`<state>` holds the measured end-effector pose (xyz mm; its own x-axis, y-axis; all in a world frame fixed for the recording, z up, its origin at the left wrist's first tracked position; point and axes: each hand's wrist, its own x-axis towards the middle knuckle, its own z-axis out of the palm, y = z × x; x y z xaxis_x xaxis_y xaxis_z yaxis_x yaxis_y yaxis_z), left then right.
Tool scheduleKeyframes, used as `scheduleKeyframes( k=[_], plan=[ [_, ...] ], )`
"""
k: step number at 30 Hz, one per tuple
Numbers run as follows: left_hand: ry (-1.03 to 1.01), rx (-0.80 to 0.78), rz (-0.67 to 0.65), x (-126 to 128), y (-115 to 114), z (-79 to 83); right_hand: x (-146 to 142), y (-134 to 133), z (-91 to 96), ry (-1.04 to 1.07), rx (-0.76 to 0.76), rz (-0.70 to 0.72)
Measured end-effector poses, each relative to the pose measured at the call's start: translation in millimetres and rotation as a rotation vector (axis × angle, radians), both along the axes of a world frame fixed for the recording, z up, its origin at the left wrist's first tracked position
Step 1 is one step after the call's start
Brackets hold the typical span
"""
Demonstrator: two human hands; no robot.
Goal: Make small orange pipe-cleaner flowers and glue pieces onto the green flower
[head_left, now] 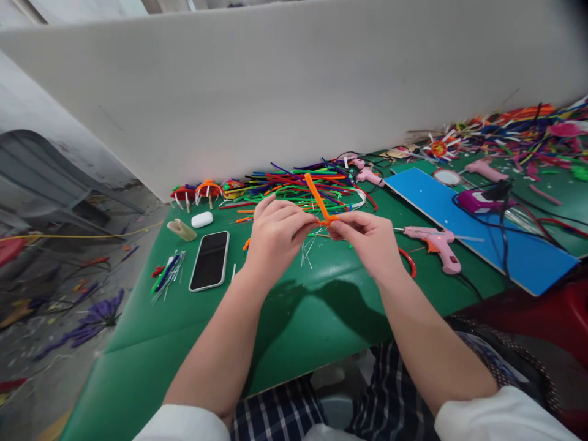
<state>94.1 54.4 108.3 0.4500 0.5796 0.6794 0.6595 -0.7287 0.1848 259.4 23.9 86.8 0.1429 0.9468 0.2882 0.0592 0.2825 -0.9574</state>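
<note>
Two hands on one orange pipe cleaner (320, 199), held above the green table (294, 318). Left hand (274, 229) and right hand (367, 236) both pinch it at the lower end, fingertips closed on it, nearly meeting; the free end slants up toward the left. Behind: pile of coloured pipe cleaners (298, 180). Phone (210, 260) lies left of the hands, pink glue gun (434, 242) right, just beside a blue board (482, 226).

The orange pipe cleaner (318, 197) looks fuzzy and matt, like the heaped coloured stems (298, 180) behind it. The green surface (294, 318) is smooth with a soft sheen. The phone (210, 260) shows glossy black glass, the pink glue gun (436, 242) smooth plastic.
</note>
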Motion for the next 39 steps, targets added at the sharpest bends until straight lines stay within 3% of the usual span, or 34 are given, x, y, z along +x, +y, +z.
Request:
scheduleKeyframes(
  k=[5,17,20,25,28,31,33,35,39],
  plan=[
    [0.039,0.006,-0.032,1,-1,0.7,-1,3,-3.1,0.102,-0.009,-0.007],
    [0.027,0.084,-0.018,-7,7,-2.1,6,1,-0.3,-0.025,-0.079,0.224],
    [-0.034,0.145,0.06,-7,5,-0.3,6,0,0.7,-0.038,-0.073,0.204],
    [-0.326,0.17,0.29,3,-4,-0.5,5,3,-2.5,0.073,0.007,0.031],
    [-0.472,-0.026,0.254,16,-11,-5.5,4,4,-3.9,0.072,0.058,-0.078],
    [-0.587,-0.551,0.041,28,-16,-10.0,3,2,-3.9,-0.13,0.135,-0.162],
    [-0.721,-0.812,-0.06,33,-17,-11.5,3,1,-4.3,-0.341,0.236,-0.214],
    [-0.844,-0.948,-0.096,35,-16,-12.0,2,0,-5.4,-0.522,0.369,-0.242],
    [-0.945,-1.027,-0.079,34,-14,-11.8,2,1,-7.9,-0.688,0.53,-0.203]
  ],
)
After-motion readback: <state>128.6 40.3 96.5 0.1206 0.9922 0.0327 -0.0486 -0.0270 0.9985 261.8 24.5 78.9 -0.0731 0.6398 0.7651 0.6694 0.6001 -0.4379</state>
